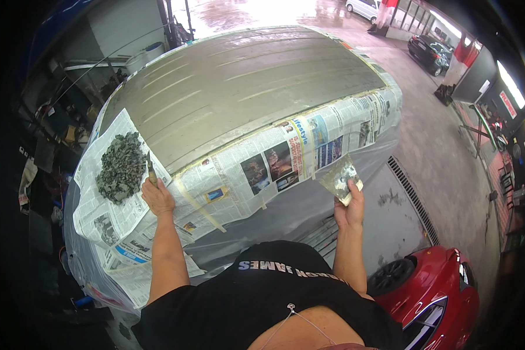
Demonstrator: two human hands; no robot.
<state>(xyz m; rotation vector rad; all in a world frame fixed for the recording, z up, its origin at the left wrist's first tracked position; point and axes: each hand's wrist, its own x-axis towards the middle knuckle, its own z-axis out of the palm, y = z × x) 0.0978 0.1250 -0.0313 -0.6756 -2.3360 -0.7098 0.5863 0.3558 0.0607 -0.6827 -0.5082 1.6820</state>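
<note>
My left hand (157, 197) is closed round the handle of a narrow putty knife (151, 168), its dark blade pointing away beside a heap of dark grey, crumbly scraps (121, 166). The heap lies on a newspaper sheet (93, 213) spread over the roof's near left corner. Out to the right, my right hand (351, 207) grips a flat, squarish spreader (337, 182) by its pale edge; white and grey smears cover its face. The spreader is held up beside the papered side of the vehicle. Before me stretches the dull grey-beige, ribbed vehicle roof (239, 93).
Newspaper masking (233, 181) is taped along the roof's edge, with clear plastic sheeting (291, 210) hanging below. A red car (431, 297) stands close at my lower right, by a floor drain grate (414, 201). A black car (430, 53) is parked farther off. Shelves of clutter line the left.
</note>
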